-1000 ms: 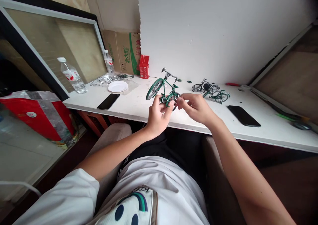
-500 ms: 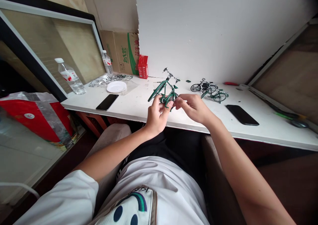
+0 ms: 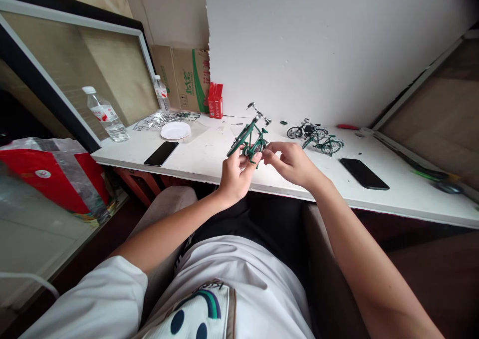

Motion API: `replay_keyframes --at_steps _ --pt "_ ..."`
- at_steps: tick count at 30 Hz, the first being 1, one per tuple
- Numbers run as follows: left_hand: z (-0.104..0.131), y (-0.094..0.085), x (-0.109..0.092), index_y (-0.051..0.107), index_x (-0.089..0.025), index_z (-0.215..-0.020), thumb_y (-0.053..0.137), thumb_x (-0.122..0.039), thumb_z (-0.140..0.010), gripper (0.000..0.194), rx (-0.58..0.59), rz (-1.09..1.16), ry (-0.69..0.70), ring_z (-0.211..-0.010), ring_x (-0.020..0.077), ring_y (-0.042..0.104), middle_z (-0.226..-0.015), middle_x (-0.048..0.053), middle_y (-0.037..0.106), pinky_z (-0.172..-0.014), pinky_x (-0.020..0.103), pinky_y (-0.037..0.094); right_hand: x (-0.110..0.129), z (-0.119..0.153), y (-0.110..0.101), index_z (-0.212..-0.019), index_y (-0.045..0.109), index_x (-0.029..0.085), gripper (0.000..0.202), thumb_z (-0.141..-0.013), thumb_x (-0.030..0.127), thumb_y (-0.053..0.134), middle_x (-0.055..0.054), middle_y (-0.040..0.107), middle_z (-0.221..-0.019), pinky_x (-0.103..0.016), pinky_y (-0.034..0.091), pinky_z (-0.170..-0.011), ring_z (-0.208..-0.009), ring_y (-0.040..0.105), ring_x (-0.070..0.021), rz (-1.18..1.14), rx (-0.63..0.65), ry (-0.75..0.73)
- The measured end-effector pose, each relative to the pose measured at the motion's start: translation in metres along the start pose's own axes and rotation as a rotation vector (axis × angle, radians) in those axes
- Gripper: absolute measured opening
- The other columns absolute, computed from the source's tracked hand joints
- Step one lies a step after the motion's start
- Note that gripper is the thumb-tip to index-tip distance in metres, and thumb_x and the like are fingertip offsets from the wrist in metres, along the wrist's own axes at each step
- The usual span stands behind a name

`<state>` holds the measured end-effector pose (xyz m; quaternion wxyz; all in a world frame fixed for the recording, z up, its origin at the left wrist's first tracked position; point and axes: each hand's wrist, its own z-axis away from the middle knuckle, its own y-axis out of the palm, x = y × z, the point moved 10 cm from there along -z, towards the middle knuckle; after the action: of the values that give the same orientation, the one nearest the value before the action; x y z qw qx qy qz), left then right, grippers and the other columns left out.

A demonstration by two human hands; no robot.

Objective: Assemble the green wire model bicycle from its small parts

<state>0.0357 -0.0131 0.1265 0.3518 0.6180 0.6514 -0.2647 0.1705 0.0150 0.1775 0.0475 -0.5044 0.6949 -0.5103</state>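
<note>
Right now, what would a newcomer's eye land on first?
Probably the raised green model bicycle, gripped by the left hand, with the right hand at its rear wheel. The bright red bag at far left likely comes next, then the black bicycle and second green bicycle on the table, toward the right.

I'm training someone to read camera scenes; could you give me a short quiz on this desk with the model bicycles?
1. True or false: the left hand holds a green model bicycle with its handlebar uppermost.

2. Multiple choice: what stands by the right edge of the cardboard box?
a) a white plate
b) a small red box
c) a phone

3. Fill in the missing number: on the white table there are ___ clear bottles with white caps.

Key: 1 true; 2 b; 3 two.
</note>
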Motion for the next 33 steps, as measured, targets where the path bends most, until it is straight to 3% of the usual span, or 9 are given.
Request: replay_keyframes --at_steps 3,7,12,18,24,33 --pt "-0.001 -0.003 -0.003 0.059 -0.02 -0.115 0.072 -0.05 -0.099 0.036 -0.027 -0.009 0.003 -0.101 0.0237 0.08 -0.108 0.01 0.081 -0.092 0.035 0.063 0.004 0.002 -0.007 -0.096 0.071 0.02 0.017 -0.095 0.036 0.066 -0.005 0.076 -0.087 -0.03 0.049 -0.062 -0.072 0.068 -0.019 -0.007 -0.074 -0.026" --pt "-0.002 -0.004 -0.003 0.058 -0.021 -0.116 0.072 -0.05 -0.099 0.036 -0.043 0.008 0.002 -0.103 0.0243 0.08 -0.11 0.01 0.081 -0.093 0.036 0.063 0.015 0.004 -0.012 -0.103 0.07 0.022 0.017 -0.089 0.032 0.072 -0.006 0.078 -0.094 -0.03 0.056 -0.063 -0.084 0.075 -0.0224 -0.039 -0.135 -0.085" --pt "-0.001 -0.005 -0.002 0.057 -0.021 -0.116 0.072 -0.052 -0.098 0.039 -0.06 0.013 0.0 -0.105 0.0246 0.08 -0.109 0.01 0.081 -0.094 0.037 0.064 0.024 0.007 -0.014 -0.099 0.074 0.022 0.015 -0.095 0.035 0.069 -0.007 0.081 -0.096 -0.031 0.059 -0.062 -0.082 0.075 -0.0213 0.002 -0.197 -0.151" --pt "0.0 -0.006 -0.004 0.055 -0.021 -0.117 0.072 -0.051 -0.099 0.039 -0.074 -0.002 0.002 -0.104 0.0241 0.08 -0.112 0.011 0.081 -0.094 0.037 0.064 0.026 0.011 -0.014 -0.098 0.076 0.023 0.022 -0.103 0.041 0.064 -0.005 0.081 -0.087 -0.033 0.055 -0.066 -0.071 0.072 -0.0192 0.171 -0.229 -0.158" --pt "-0.001 -0.009 -0.004 0.052 -0.021 -0.117 0.071 -0.05 -0.099 0.04 -0.089 0.003 0.004 -0.101 0.0239 0.08 -0.109 0.012 0.081 -0.09 0.035 0.064 0.033 0.012 -0.015 -0.114 0.072 0.023 0.019 -0.099 0.035 0.067 -0.005 0.081 -0.097 -0.033 0.056 -0.069 -0.085 0.076 -0.0214 0.166 -0.244 -0.208" --pt "0.0 -0.009 -0.004 0.051 -0.021 -0.117 0.07 -0.05 -0.1 0.038 -0.098 -0.027 0.019 -0.098 0.0229 0.081 -0.107 0.011 0.081 -0.086 0.033 0.064 0.036 0.013 -0.013 -0.103 0.076 0.025 0.015 -0.101 0.025 0.061 -0.006 0.079 -0.093 -0.032 0.052 -0.067 -0.083 0.073 -0.0212 0.283 -0.243 -0.24"
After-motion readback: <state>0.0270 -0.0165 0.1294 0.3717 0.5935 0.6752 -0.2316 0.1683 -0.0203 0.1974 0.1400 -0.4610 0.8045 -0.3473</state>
